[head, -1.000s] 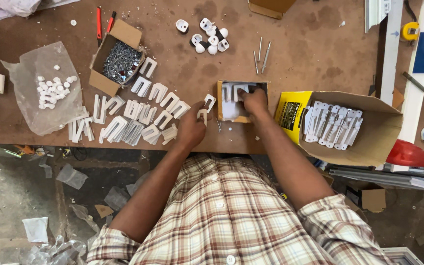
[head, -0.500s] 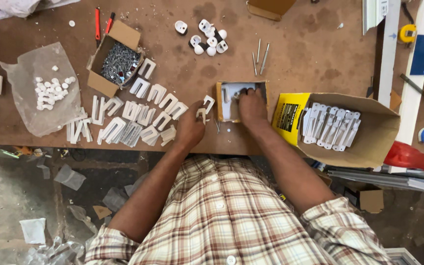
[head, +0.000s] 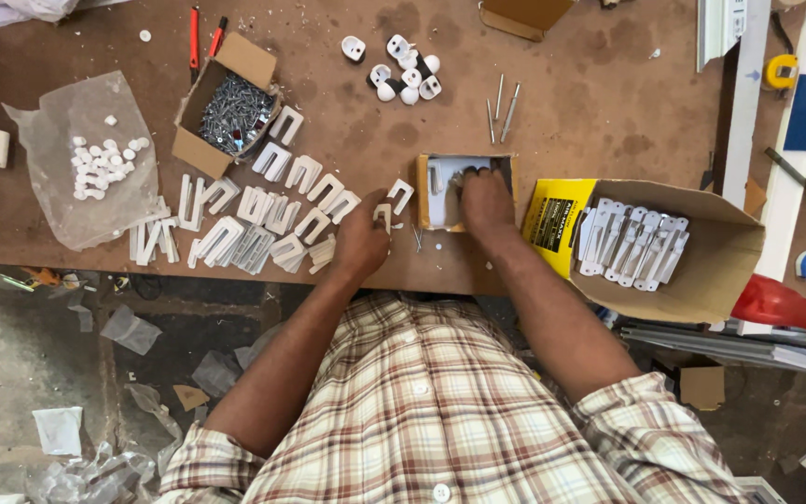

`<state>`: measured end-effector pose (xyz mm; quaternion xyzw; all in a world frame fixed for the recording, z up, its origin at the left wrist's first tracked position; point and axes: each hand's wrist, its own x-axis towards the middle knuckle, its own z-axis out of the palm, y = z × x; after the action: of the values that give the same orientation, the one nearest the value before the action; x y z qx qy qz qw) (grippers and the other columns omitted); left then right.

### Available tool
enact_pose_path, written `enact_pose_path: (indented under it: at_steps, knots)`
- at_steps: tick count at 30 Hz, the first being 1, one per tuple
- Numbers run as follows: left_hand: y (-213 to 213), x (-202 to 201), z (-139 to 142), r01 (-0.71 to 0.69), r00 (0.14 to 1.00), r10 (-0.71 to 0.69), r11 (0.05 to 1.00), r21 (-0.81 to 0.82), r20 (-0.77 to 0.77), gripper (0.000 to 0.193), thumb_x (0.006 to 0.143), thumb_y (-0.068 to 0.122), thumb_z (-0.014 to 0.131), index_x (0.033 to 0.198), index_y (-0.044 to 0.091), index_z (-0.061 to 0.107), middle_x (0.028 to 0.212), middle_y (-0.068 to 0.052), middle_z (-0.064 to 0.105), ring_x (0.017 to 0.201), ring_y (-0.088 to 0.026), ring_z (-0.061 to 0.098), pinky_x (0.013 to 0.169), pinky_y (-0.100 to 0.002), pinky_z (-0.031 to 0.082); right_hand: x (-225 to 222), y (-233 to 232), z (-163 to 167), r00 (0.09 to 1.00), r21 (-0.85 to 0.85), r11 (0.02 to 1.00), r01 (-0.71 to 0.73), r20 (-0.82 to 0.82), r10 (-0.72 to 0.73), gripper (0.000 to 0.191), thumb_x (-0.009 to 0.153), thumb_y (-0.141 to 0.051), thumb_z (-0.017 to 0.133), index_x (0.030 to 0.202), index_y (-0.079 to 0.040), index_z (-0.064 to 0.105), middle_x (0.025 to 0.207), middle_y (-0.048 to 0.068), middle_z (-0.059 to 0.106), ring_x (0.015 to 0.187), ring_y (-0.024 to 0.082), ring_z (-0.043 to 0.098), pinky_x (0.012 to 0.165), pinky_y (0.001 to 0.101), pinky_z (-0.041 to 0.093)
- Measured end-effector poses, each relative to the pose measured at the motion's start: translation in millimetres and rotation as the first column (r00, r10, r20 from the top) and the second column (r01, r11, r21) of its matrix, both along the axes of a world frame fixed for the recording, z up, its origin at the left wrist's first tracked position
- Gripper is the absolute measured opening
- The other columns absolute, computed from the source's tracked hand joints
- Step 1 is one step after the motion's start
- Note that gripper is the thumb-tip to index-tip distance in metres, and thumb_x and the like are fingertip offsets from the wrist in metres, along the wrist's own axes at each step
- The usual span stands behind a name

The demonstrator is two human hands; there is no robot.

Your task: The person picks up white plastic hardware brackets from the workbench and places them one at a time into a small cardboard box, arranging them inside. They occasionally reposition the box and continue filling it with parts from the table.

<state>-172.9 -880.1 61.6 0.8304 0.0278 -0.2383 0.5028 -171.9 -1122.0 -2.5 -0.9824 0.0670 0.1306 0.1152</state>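
My left hand [head: 362,241] rests near the table's front edge, its fingers pinching a small white U-shaped bracket [head: 383,215]. Another white bracket [head: 400,195] lies just beyond it. My right hand [head: 483,200] reaches into a small open cardboard box [head: 431,191], fingertips down among the small parts inside; what they touch is hidden. Many white brackets [head: 263,219] lie spread in rows left of my left hand.
A box of screws [head: 232,114] and a plastic bag with white caps [head: 100,163] lie at left. White round fittings [head: 403,75] and nails [head: 504,98] sit farther back. A larger carton of white brackets [head: 650,247] lies at right.
My right hand has shifted slightly inside the small box. My left hand stays on the bracket at the table's edge.
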Motion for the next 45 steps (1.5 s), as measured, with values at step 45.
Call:
enact_pose_path:
  at_steps: [45]
  knots:
    - [-15,5,-2,0.017,0.999,-0.015,0.999,-0.044,0.048,0.055,0.085,-0.010,0.050,0.138,0.001,0.058,0.128,-0.020,0.069,0.118,-0.035,0.067,0.096,-0.041,0.054,18,2,-5,0.862,0.414,0.776,0.476,-0.045,-0.504,0.028,0.086,-0.024,0.073,0.107,-0.006,0.078,0.101,0.021,0.075,0.097,0.038,0.073,0.088,0.0441,0.056]
